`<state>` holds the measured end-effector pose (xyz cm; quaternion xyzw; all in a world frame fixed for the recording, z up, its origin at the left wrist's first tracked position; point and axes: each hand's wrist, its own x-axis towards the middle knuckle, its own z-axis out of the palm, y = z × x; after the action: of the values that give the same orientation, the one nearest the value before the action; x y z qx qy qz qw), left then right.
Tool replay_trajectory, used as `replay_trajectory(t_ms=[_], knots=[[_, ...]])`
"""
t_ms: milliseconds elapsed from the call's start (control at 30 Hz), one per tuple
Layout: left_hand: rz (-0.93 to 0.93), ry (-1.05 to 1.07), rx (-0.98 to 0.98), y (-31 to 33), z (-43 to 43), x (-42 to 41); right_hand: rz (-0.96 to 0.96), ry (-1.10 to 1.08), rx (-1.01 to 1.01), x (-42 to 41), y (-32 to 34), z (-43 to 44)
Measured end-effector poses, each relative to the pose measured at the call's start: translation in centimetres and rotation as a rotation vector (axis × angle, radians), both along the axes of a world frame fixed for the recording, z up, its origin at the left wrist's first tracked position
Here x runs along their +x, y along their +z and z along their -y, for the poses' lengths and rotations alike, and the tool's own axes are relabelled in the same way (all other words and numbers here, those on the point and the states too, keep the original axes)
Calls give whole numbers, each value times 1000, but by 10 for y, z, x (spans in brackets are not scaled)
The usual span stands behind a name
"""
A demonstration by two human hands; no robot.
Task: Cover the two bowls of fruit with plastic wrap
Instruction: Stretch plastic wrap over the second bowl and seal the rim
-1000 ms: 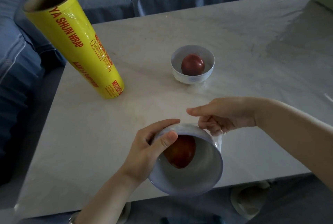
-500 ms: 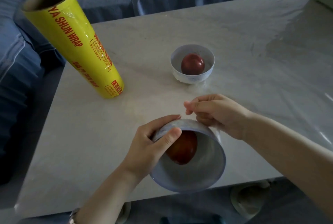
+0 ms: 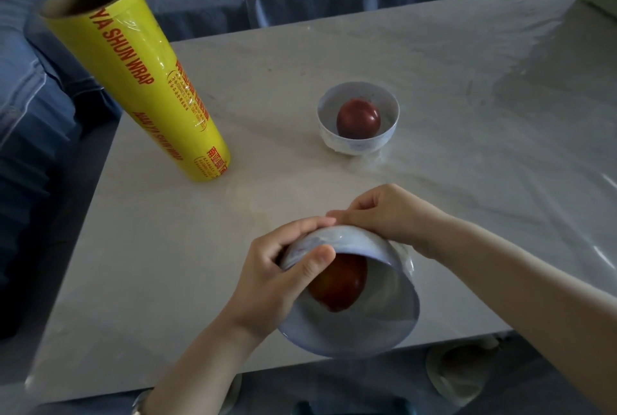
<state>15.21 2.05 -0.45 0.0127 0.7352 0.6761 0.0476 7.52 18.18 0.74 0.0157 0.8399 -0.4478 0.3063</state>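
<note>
Near bowl point(image 3: 367, 324) is tipped, mouth toward the camera, over the worktop's point(image 3: 167, 247) front edge, with a red fruit point(image 3: 340, 284) inside. Left hand point(image 3: 270, 281) clamps its left rim, thumb across the mouth. Right hand point(image 3: 390, 214) curls over its far side, where film is bunched. Far bowl point(image 3: 354, 144) sits beyond it and the wrap roll point(image 3: 140, 81) stands beyond-left.

At the table's point(image 3: 167, 264) near edge the left hand point(image 3: 267, 284) grips a tilted bowl point(image 3: 367, 324) holding a red fruit point(image 3: 340, 284), with the right hand point(image 3: 390, 214) curled on its underside; a second bowl point(image 3: 359, 144) and a yellow wrap roll point(image 3: 140, 81) stand farther back.
</note>
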Motion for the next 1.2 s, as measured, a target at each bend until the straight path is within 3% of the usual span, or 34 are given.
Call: replay_trajectory(t_ms=[67,133,200,267,367,433,567,733,867,1000,1100,1200], knots=[[13,-4,-8,-1,0,1,-37,20,46,3,-7,-4],[19,28,-10,-3,3,0,-208,-37,58,7,-11,-10],[20,59,-17,-5,6,-1,-388,-143,-82,12,-4,-18],[20,78,-39,-7,7,-3,-459,-60,-287,21,10,-23],[14,73,-59,-6,5,-5,-384,254,-293,31,16,-14],[16,56,-75,-5,3,-6,-307,333,-245,30,8,-8],[23,129,-71,-6,6,-7,-116,157,-362,18,4,-23],[34,344,117,-15,8,-12,17,122,-603,28,-15,-42],[166,230,277,-17,2,-10,34,-63,-743,28,-25,-41],[231,75,198,-3,11,-20,-23,-170,-769,24,-27,-41],[261,-80,61,9,15,-31,-34,-134,-710,23,-23,-39],[227,-88,-75,12,5,-33,-51,-66,-629,24,-17,-35]])
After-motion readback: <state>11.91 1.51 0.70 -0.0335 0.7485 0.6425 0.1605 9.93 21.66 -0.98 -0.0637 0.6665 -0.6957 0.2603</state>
